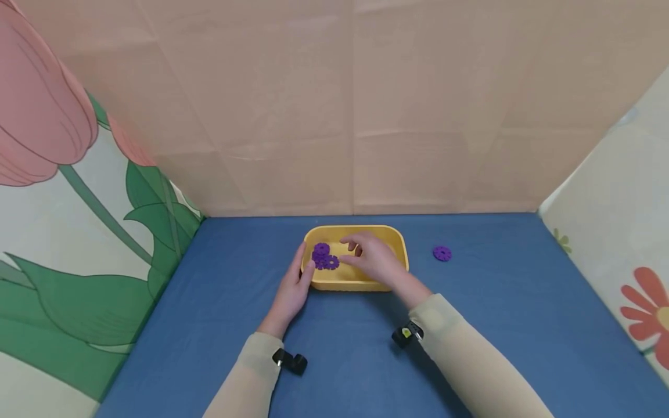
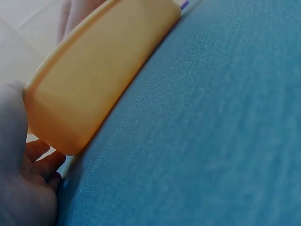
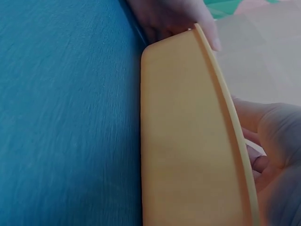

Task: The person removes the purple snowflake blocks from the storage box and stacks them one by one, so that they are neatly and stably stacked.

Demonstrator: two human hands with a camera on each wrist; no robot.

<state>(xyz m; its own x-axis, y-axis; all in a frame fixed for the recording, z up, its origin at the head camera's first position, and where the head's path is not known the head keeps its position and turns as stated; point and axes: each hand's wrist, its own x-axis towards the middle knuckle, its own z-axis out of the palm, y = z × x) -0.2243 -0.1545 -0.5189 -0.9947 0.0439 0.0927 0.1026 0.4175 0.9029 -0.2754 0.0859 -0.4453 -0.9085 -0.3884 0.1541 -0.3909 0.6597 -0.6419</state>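
Observation:
A yellow plastic tray (image 1: 360, 286) stands on the blue table in the head view. My left hand (image 1: 291, 292) grips its left end, thumb over the rim and fingers along the outer wall; the left wrist view shows those fingers (image 2: 44, 162) at the tray's corner. Several purple notched discs (image 1: 322, 258), like snowflake building discs, lie heaped in the tray's left half. Over the tray's middle hovers my right hand (image 1: 377, 259), fingers bent loosely, thumb tip close to the heap. I see nothing between its thumb and fingers. In the right wrist view the tray's wall partly hides that hand.
One more purple disc (image 1: 442, 253) lies on the blue cloth (image 1: 496, 302) to the right of the tray. A plain beige sheet (image 1: 355, 116) hangs behind the table. Panels with printed flowers stand at the left and right sides.

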